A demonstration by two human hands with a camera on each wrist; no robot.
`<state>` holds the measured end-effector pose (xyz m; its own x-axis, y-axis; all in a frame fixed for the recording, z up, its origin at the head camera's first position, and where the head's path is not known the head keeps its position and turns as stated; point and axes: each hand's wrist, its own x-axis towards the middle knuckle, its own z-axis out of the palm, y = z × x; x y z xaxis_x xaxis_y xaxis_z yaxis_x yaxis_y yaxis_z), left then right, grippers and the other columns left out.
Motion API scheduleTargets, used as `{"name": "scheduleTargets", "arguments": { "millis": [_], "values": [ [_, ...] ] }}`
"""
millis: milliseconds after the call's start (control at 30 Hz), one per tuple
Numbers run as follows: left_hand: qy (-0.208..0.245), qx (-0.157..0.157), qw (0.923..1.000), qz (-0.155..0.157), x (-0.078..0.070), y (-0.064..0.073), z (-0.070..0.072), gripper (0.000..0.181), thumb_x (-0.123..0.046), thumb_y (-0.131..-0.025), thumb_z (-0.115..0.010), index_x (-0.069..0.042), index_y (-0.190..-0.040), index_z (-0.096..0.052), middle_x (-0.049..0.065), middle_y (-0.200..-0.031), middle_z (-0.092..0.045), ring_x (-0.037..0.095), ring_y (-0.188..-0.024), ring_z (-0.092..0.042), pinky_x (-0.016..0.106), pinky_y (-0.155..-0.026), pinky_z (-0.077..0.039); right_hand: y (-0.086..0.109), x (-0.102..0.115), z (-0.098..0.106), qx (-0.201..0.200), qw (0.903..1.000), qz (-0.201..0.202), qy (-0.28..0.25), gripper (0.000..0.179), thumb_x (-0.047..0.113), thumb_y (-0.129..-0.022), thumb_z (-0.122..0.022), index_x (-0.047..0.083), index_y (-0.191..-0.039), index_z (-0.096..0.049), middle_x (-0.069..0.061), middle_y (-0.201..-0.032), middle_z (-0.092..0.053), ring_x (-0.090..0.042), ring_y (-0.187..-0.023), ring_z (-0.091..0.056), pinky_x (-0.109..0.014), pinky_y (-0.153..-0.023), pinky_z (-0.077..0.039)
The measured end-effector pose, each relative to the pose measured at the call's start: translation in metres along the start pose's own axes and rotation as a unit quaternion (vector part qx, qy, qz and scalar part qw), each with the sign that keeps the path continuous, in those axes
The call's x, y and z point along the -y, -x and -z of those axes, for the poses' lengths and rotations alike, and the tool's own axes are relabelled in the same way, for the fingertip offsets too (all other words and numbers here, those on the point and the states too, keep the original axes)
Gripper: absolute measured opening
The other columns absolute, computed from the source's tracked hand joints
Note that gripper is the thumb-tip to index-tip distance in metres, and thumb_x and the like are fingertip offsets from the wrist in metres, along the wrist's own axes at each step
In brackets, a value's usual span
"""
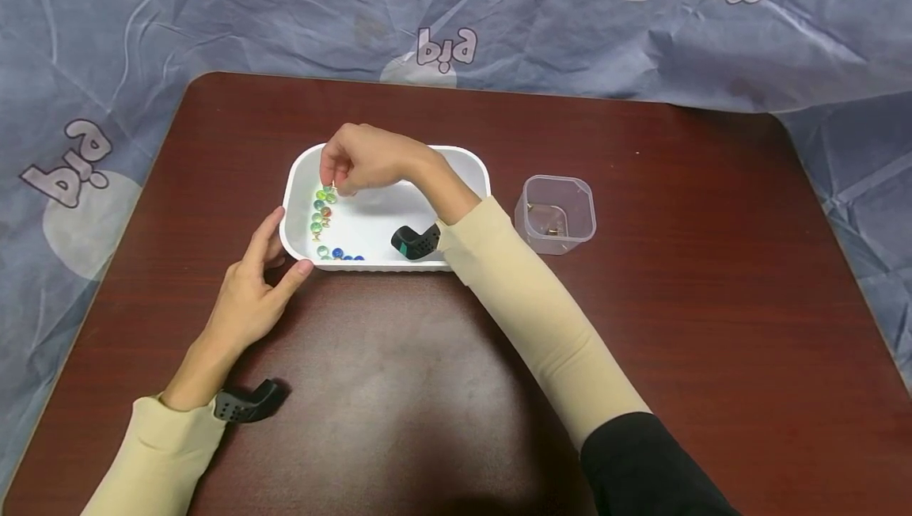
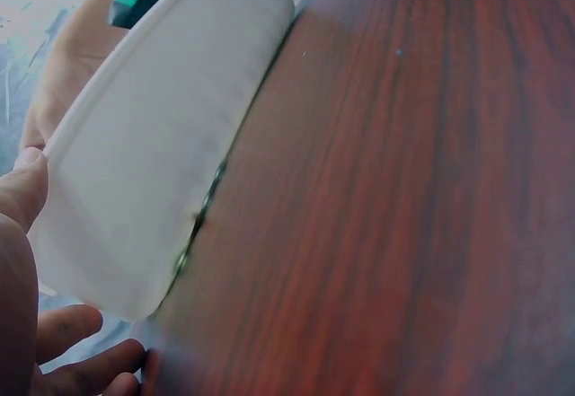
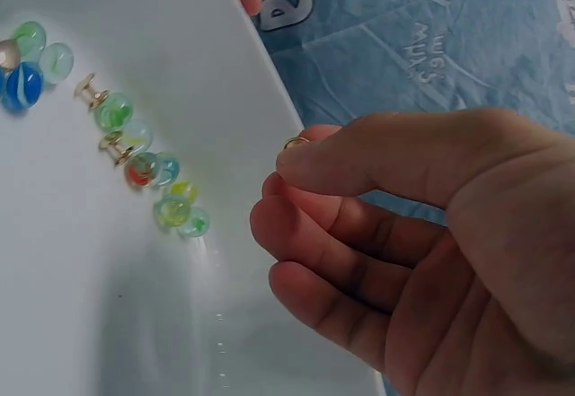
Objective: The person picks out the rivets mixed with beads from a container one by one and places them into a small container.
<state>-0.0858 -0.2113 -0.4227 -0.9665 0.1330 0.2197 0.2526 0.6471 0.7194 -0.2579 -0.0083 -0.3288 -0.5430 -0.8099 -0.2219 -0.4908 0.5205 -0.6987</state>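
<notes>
Right hand (image 1: 368,156): thumb and forefinger pinch a gold-coloured piece (image 3: 295,144), mostly hidden, over the left end of the white tray (image 1: 385,219). Left hand (image 1: 252,286): thumb and fingers spread about the tray's near-left corner.

Risks, my judgement: so small a piece could slip from the pinch; a fingertip brushing the marbles (image 3: 115,111) could set them rolling and break up their loose row; a push from the left hand could shift the tray.

Writing: backdrop cloth (image 1: 556,33) carries inverted lettering, probably "pig"; right wrist view shows "why me?" No brand legible.
</notes>
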Motion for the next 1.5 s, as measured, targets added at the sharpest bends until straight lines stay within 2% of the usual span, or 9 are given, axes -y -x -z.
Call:
{"name": "scheduleTargets", "arguments": {
  "millis": [133, 333, 467, 633, 867, 933, 1267, 1500],
  "values": [
    [-0.002, 0.002, 1.0, 0.004, -0.001, 0.0, 0.0, 0.074, -0.025, -0.097, -0.066, -0.018, -0.158, -0.024, 0.015, -0.142, -0.053, 0.039, -0.113, -0.062, 0.04, -0.094, -0.045, 0.013, 0.005, 0.004, -0.02, 0.9996, 0.017, 0.012, 0.016, -0.001, -0.084, -0.061, 0.002, -0.096, -0.071, -0.001, -0.077, -0.063, -0.01, -0.071, -0.054, -0.022, -0.068, -0.041],
    [0.001, -0.002, 1.0, 0.001, -0.001, 0.001, 0.0, 0.075, -0.024, -0.096, -0.067, -0.019, -0.158, -0.025, 0.015, -0.141, -0.054, 0.038, -0.113, -0.063, 0.028, -0.095, -0.044, 0.04, 0.009, 0.011, -0.05, 0.9976, 0.045, 0.019, 0.011, 0.002, -0.085, -0.064, 0.006, -0.093, -0.07, -0.001, -0.082, -0.066, -0.011, -0.076, -0.06, -0.022, -0.074, -0.047],
    [0.002, -0.008, 1.0, 0.0, -0.001, 0.001, 0.0, 0.075, -0.023, -0.096, -0.067, -0.02, -0.157, -0.025, 0.014, -0.14, -0.055, 0.037, -0.112, -0.063, 0.026, -0.095, -0.044, 0.06, 0.009, 0.016, -0.072, 0.9955, 0.06, 0.015, 0.012, 0.003, -0.085, -0.063, 0.008, -0.093, -0.07, 0.0, -0.083, -0.067, -0.011, -0.076, -0.061, -0.024, -0.074, -0.049],
    [0.003, -0.008, 1.0, 0.001, -0.001, 0.001, -0.001, 0.075, -0.023, -0.096, -0.067, -0.02, -0.158, -0.025, 0.013, -0.139, -0.056, 0.037, -0.112, -0.063, 0.027, -0.094, -0.044, 0.088, 0.006, 0.023, -0.099, 0.9935, 0.057, 0.004, 0.012, 0.002, -0.084, -0.063, 0.007, -0.093, -0.071, 0.0, -0.082, -0.067, -0.011, -0.074, -0.06, -0.025, -0.073, -0.05],
    [0.003, -0.004, 1.0, 0.007, -0.002, 0.0, -0.001, 0.075, -0.025, -0.096, -0.067, -0.021, -0.158, -0.025, 0.013, -0.141, -0.055, 0.038, -0.113, -0.062, 0.046, -0.095, -0.045, 0.127, -0.004, 0.029, -0.136, 0.9899, 0.039, -0.008, 0.012, 0.001, -0.086, -0.061, 0.005, -0.093, -0.07, -0.001, -0.084, -0.067, -0.012, -0.076, -0.06, -0.027, -0.075, -0.049],
    [0.003, -0.002, 1.0, 0.009, -0.002, 0.001, -0.001, 0.075, -0.025, -0.096, -0.067, -0.021, -0.158, -0.025, 0.013, -0.14, -0.055, 0.038, -0.113, -0.062, 0.045, -0.095, -0.045, 0.137, -0.008, 0.03, -0.142, 0.9891, 0.036, -0.012, 0.011, 0.001, -0.086, -0.063, 0.005, -0.094, -0.071, -0.002, -0.085, -0.068, -0.013, -0.076, -0.06, -0.027, -0.075, -0.05],
    [0.006, -0.007, 1.0, 0.002, -0.002, 0.002, -0.003, 0.074, -0.023, -0.096, -0.067, -0.02, -0.157, -0.026, 0.014, -0.14, -0.056, 0.037, -0.111, -0.063, 0.02, -0.093, -0.042, 0.181, -0.022, 0.042, -0.191, 0.9815, 0.006, -0.006, 0.012, -0.002, -0.086, -0.065, 0.002, -0.095, -0.072, -0.005, -0.085, -0.069, -0.016, -0.074, -0.062, -0.024, -0.071, -0.051],
    [0.005, -0.01, 0.9999, 0.002, -0.002, 0.003, -0.004, 0.074, -0.023, -0.096, -0.067, -0.02, -0.157, -0.026, 0.013, -0.139, -0.056, 0.037, -0.112, -0.063, 0.017, -0.092, -0.04, 0.206, -0.037, 0.051, -0.219, 0.9756, -0.008, -0.014, 0.013, -0.005, -0.086, -0.065, 0.002, -0.095, -0.072, -0.006, -0.086, -0.07, -0.015, -0.074, -0.061, -0.021, -0.07, -0.05]
  ]
}}
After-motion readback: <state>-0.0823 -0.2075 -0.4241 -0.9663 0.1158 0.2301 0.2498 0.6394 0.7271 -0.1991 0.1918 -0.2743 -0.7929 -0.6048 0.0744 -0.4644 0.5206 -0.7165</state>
